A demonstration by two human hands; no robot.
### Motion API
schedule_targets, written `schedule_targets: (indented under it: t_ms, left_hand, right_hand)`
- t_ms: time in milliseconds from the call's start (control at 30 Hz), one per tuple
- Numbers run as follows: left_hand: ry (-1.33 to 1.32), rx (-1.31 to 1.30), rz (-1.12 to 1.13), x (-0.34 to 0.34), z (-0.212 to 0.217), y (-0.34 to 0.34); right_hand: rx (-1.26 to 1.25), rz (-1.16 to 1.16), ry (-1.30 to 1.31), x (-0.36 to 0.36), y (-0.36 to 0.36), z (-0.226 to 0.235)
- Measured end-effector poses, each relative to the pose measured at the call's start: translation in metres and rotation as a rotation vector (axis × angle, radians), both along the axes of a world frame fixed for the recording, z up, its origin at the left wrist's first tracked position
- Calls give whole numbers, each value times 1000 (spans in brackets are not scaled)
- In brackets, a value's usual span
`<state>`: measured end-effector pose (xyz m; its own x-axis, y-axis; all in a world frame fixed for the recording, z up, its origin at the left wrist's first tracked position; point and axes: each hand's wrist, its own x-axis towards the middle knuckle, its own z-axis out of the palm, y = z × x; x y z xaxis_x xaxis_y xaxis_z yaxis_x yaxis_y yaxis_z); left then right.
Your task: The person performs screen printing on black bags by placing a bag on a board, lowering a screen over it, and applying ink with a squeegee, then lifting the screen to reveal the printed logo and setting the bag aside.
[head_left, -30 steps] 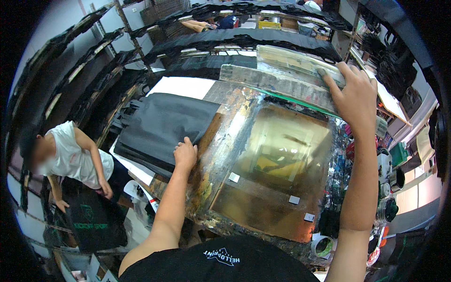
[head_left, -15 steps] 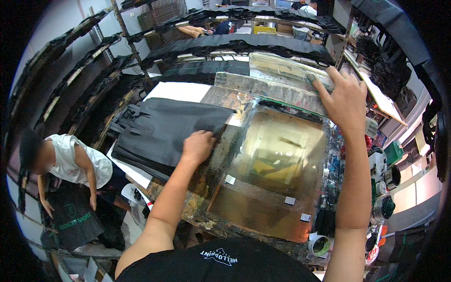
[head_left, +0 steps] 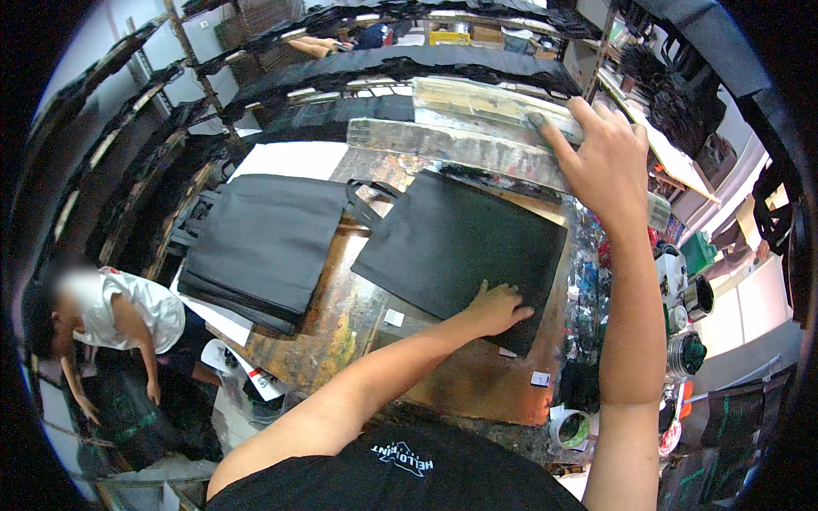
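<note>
A black fabric tote bag [head_left: 460,243] lies over a brown glossy board [head_left: 452,387] on the worktable, its handle strap toward the stack on the left. My left hand [head_left: 498,311] rests on the bag near its near right corner, fingers apart, with no grip visible. My right hand [head_left: 607,162] is closed over the right end of a pale, ink-stained screen-printing frame [head_left: 477,102], tilted up at the far side of the table. The frame's mesh cannot be seen. A stack of black bags [head_left: 264,230] sits to the left on white sheets [head_left: 294,160].
Racks with black bags [head_left: 409,64] stand behind the table. A person in a white top [head_left: 141,311] bends over black bags at the left. Along the right edge are jars [head_left: 684,353], a metal cup [head_left: 699,296] and a tape roll [head_left: 571,427].
My left hand has moved right from the stack, and a black bag now covers most of the board. My right hand stays on the frame. The view has shifted slightly.
</note>
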<state>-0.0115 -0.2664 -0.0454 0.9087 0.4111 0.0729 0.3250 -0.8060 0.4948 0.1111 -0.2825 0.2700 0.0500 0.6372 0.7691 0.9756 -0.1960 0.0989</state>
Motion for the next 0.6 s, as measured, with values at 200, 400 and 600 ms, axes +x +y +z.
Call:
schedule_targets:
  t_ms: [200, 400, 600]
  left_hand:
    - [-154, 170, -181, -54, -23, 8]
    - [131, 281, -13, -142, 6, -35]
    - [91, 293, -2, -101, -15, -53]
  right_hand:
    - [43, -44, -68, 27, -1, 0]
    - [-408, -27, 154, -13, -2, 29]
    - [-371, -80, 157, 5, 0, 30]
